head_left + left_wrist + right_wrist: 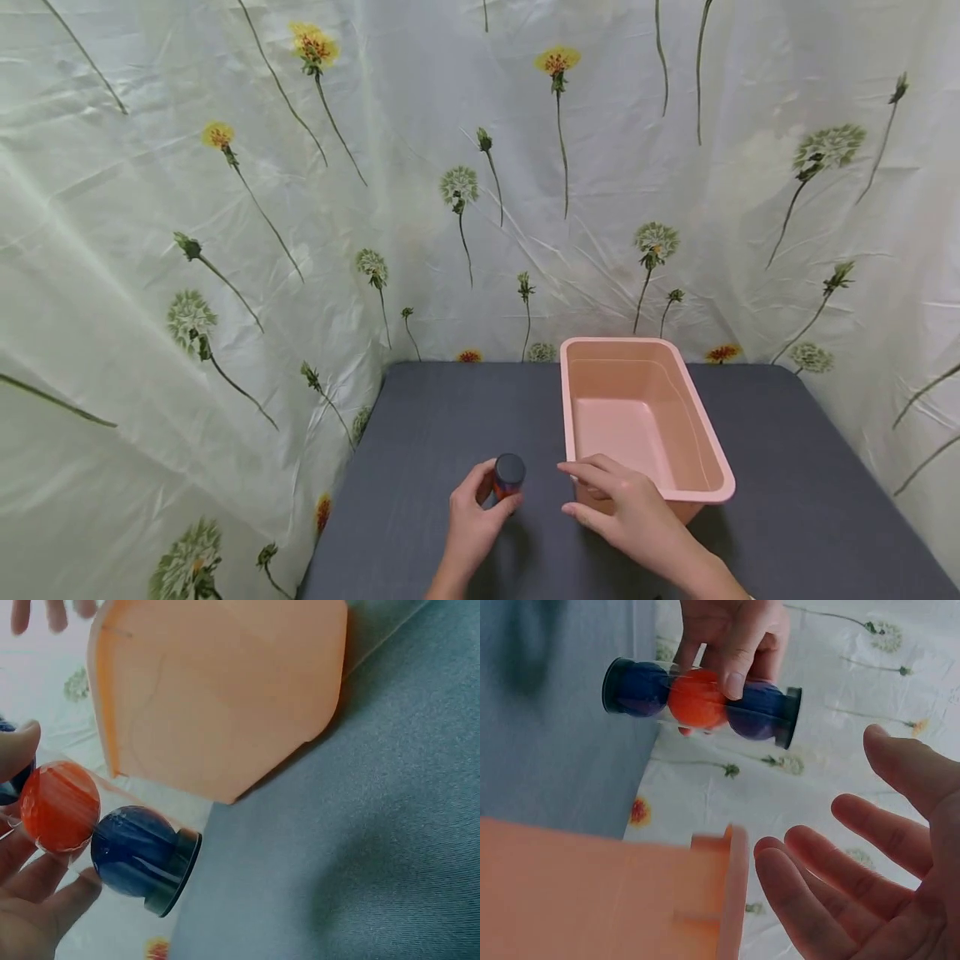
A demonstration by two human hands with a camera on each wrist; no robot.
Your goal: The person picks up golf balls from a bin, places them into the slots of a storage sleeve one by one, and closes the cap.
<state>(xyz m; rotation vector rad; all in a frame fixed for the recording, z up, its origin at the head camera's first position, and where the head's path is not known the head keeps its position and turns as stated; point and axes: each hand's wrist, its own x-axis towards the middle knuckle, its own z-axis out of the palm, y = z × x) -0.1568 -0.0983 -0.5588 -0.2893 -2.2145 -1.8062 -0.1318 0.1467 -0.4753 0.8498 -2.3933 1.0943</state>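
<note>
A clear tube [509, 472] with dark end caps holds an orange ball [697, 698] between two dark blue balls. My left hand [474, 518] grips the tube around its side, with the thumb across it in the right wrist view. Seen from the head, the tube stands roughly upright with one cap facing up, and it appears raised off the table. My right hand [630, 508] is beside the near left corner of a pink plastic tub [686, 379]. Its fingers are spread and relaxed, and nothing is in them.
The tub stands on a dark grey table [442, 408], right of the tube, and its visible inside holds nothing. A pale curtain [420, 125] printed with dandelions hangs behind the table and along its sides.
</note>
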